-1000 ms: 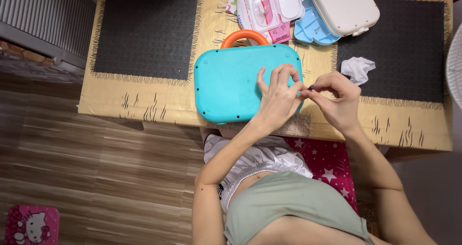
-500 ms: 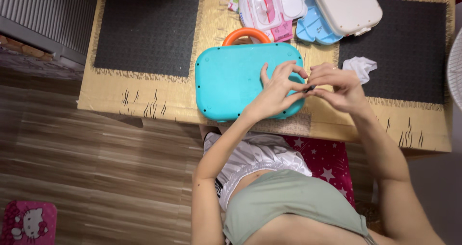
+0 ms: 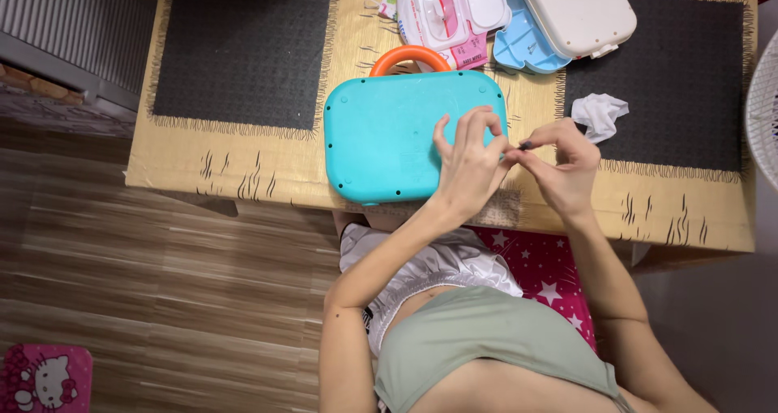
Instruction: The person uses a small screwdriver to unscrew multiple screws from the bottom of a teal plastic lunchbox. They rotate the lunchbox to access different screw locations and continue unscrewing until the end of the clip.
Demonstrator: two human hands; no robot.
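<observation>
Head camera looked straight down, and much was hard to read: a tiny dark object (image 3: 525,145) pinched at the fingertips was too small to identify, and the left hand (image 3: 468,163) covered the right end of the teal toy case (image 3: 389,133). At twelve o'clock the wipes pack (image 3: 442,8), a white case (image 3: 577,9) and the light blue piece (image 3: 519,44) under it were cut off by the frame's top edge.

The left hand lay over the teal case's three o'clock edge, fingers curled, thumb and forefinger closed together at the tip toward the right hand (image 3: 559,166). The right hand met it just past the case, its fingers curled in and nipping the dark object; whether the left fingers also gripped it could not be told. The case lay flat on the wooden table (image 3: 267,178), its orange handle (image 3: 409,56) at twelve o'clock. A crumpled white tissue (image 3: 600,113) lay at one o'clock from the right hand, near it.
</observation>
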